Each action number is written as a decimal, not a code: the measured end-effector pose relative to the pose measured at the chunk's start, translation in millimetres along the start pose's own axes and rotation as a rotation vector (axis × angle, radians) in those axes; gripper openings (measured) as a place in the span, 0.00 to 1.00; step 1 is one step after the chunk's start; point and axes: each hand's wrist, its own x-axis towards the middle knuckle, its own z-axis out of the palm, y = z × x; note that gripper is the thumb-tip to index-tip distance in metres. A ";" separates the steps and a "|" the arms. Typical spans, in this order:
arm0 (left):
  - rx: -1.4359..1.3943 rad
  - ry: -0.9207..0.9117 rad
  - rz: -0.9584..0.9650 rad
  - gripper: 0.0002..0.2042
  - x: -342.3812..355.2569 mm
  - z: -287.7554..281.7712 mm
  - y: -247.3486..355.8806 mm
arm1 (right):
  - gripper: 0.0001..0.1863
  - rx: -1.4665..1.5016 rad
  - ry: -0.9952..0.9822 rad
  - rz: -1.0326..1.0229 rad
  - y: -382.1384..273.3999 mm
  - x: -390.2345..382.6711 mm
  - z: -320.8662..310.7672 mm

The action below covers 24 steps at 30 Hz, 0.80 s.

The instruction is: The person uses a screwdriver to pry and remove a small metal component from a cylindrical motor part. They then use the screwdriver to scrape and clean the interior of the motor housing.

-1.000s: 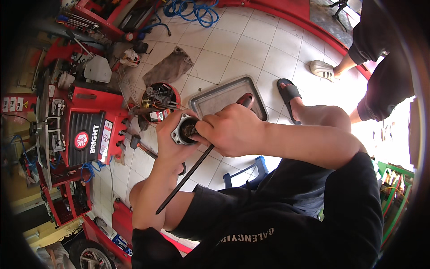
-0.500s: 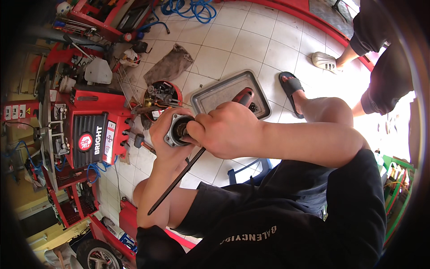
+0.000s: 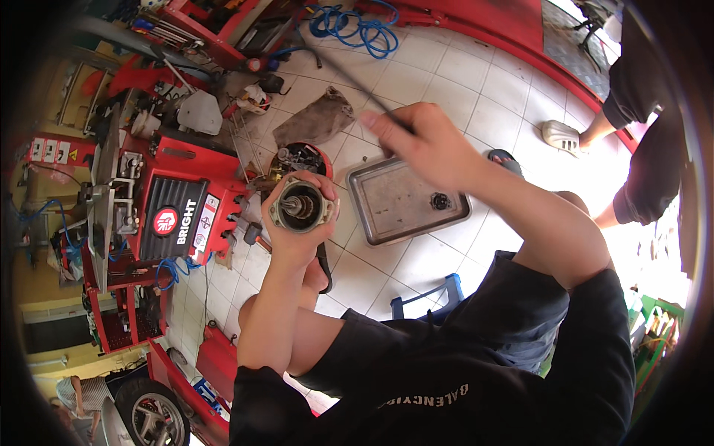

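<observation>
My left hand [image 3: 301,245] is closed around a cylindrical metal housing [image 3: 288,223] with a flanged rim, its open end facing up and showing a shaft with ringed parts inside. My right hand [image 3: 424,149] is raised above and right of the housing, closed on a screwdriver whose long dark shaft [image 3: 349,82] points up and left, blurred toward its tip; its handle is hidden in my fingers. Below that hand, a steel tray [image 3: 358,215] lies on the tiles with a small black round part [image 3: 439,201] in it.
A red machine [image 3: 163,152] stands at left, near a basin of parts [image 3: 316,160], a rag [image 3: 312,119] and a hammer [image 3: 254,236]. Blue hose [image 3: 357,30] lies behind. Another person's legs [image 3: 643,171] are at right, a blue stool [image 3: 416,303] below, a wheel [image 3: 149,416] bottom left.
My right hand has lifted off the housing, up and rightward, swinging the screwdriver's shaft from down-left to up-left. The housing's opening is now uncovered. The whole view has shifted somewhat.
</observation>
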 end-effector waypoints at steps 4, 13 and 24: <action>-0.293 0.181 -0.096 0.19 -0.5 -0.9 11.4 | 0.28 -0.160 0.037 0.146 59.9 35.2 -3.8; -0.524 0.548 -0.651 0.08 -3.9 -33.2 -1.5 | 0.26 -0.641 -0.075 0.409 248.9 65.0 10.4; -0.438 0.611 -0.666 0.09 4.8 -36.0 1.5 | 0.40 -0.907 -0.108 0.676 422.3 -13.8 89.1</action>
